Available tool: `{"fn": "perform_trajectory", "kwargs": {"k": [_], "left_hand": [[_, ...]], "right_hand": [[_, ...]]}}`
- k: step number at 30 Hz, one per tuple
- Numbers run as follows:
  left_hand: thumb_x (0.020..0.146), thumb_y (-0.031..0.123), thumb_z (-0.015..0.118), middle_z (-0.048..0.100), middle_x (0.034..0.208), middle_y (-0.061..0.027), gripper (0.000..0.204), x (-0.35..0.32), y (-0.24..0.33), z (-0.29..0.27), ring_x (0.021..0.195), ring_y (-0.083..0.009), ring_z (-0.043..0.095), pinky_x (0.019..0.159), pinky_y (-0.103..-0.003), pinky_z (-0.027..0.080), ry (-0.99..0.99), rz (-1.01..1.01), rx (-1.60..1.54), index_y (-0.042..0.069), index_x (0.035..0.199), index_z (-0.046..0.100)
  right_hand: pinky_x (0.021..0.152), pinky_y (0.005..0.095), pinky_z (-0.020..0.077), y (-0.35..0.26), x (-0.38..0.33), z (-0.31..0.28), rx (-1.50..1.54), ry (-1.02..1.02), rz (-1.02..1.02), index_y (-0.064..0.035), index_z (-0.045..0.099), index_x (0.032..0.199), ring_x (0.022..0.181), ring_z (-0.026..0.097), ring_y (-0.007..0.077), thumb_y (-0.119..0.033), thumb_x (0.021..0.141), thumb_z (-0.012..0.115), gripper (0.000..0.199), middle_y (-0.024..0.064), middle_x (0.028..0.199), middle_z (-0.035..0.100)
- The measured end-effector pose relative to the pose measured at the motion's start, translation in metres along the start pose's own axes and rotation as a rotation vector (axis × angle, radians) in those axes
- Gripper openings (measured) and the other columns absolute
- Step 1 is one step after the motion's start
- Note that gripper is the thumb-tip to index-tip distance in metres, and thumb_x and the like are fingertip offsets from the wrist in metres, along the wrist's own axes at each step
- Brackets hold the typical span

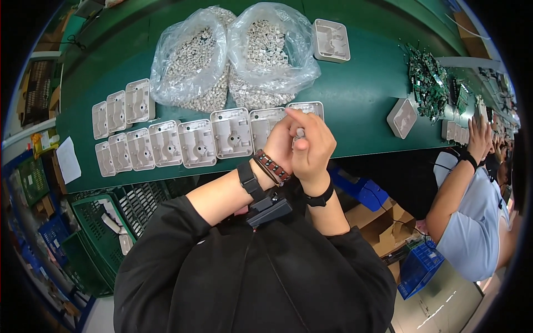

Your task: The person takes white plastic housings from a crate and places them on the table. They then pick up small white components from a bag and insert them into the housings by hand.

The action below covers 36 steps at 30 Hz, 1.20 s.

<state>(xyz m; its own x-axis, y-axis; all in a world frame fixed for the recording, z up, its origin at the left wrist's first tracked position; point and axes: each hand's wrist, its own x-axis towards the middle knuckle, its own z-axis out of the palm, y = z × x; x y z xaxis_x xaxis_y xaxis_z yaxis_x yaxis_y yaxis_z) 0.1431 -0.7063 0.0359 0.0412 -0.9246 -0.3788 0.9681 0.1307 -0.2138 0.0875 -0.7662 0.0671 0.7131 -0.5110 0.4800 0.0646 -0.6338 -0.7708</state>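
Small pale part [300, 133] pinched between right hand [312, 149] and left hand [279, 145] above housing row [230, 133]; slip risk, loose fingertip hold.

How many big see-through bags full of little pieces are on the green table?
2. The left bag and the right bag lie side by side, touching, at the far edge of the green table, behind the row of white housings. None seems hidden.

Two clear plastic bags [191, 61] of small white parts are sitting on the green surface [361, 100]. Ten white plastic housings [231, 133] are lying in rows near the edge, two more housings [331, 40] are resting apart, and one heap of green circuit boards [427, 80] is lying at the right.
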Motion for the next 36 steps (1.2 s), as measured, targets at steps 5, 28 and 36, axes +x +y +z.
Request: {"fn": "perform_trajectory", "kwargs": {"k": [5,28,36], "left_hand": [[0.086,0.03,0.045,0.046,0.076,0.0017,0.02,0.009,-0.003,0.002,0.07,-0.0105,0.048,0.062,-0.024,0.042,0.267,0.093,0.101,0.011,0.083,0.049],[0.09,0.031,0.04,0.034,0.057,0.0044,0.027,-0.031,0.032,-0.032,0.044,-0.0041,0.028,0.039,-0.018,0.022,0.065,-0.27,1.101,0.007,0.083,0.05],[0.087,0.033,0.043,0.05,0.06,-0.0044,0.026,-0.006,0.028,-0.092,0.043,-0.0141,0.046,0.04,-0.026,0.034,0.097,0.128,1.514,0.011,0.097,0.053]], "right_hand": [[0.06,0.0268,0.0436,0.015,-0.005,-0.002,0.033,0.014,-0.044,-0.0014,0.046,0.111,0.065,0.047,0.0143,-0.018,0.087,0.045,0.029,0.012,0.091,0.051],[0.069,0.031,0.0446,0.049,-0.044,-0.044,0.059,-0.514,0.185,-0.0014,0.051,0.09,0.076,0.057,0.0244,0.001,0.071,0.06,0.022,0.0112,0.081,0.059],[0.057,0.0309,0.0434,0.095,-0.02,-0.028,0.144,-0.43,0.135,-0.005,0.055,0.077,0.063,0.055,0.0252,0.002,0.065,0.061,0.015,0.008,0.073,0.057]]}}
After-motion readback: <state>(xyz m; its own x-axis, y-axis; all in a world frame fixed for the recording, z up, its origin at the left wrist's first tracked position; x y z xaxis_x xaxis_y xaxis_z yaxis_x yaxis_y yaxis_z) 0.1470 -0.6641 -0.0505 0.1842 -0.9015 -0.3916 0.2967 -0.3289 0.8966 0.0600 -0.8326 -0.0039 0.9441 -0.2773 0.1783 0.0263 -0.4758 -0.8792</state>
